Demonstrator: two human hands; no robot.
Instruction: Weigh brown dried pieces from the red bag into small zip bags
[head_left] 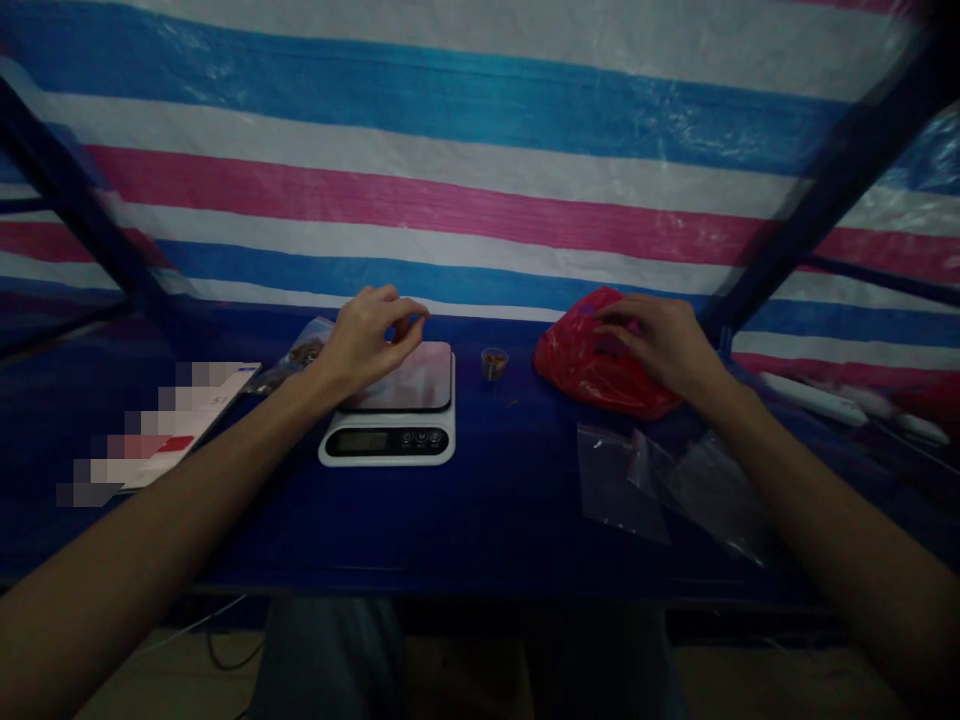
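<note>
Below the table's front edge, the person's legs (330, 655) show in dim grey-blue trousers, and both bare forearms reach forward across a blue table (465, 550). Nearest on the right side, two or so clear plastic bags (671, 485) lie flat and overlapping on the tabletop, just below the right forearm. The right hand (660, 345) sits on top of a crumpled red plastic bag (592, 365), its fingers curved down over the bag; whether it is gripping the plastic or only resting there cannot be told. The left hand (371, 345) hangs just above the back left of the platform of a white digital kitchen scale (388, 425), clenched into a loose pinch with thumb and fingertips together, and anything tiny between them is too small to see. The scale's display is dark and unreadable. Between the scale and the red bag stands a small cup (493, 363) holding something brownish, with a dark crumb (513, 403) lying just in front of it. Left of the scale lie a paper card (161, 425), partly blurred out, and a plastic packet (304, 345) behind the left hand. Farthest away, a blue, white and pink striped tarpaulin (480, 170) hangs behind dark frame poles (832, 190)
</note>
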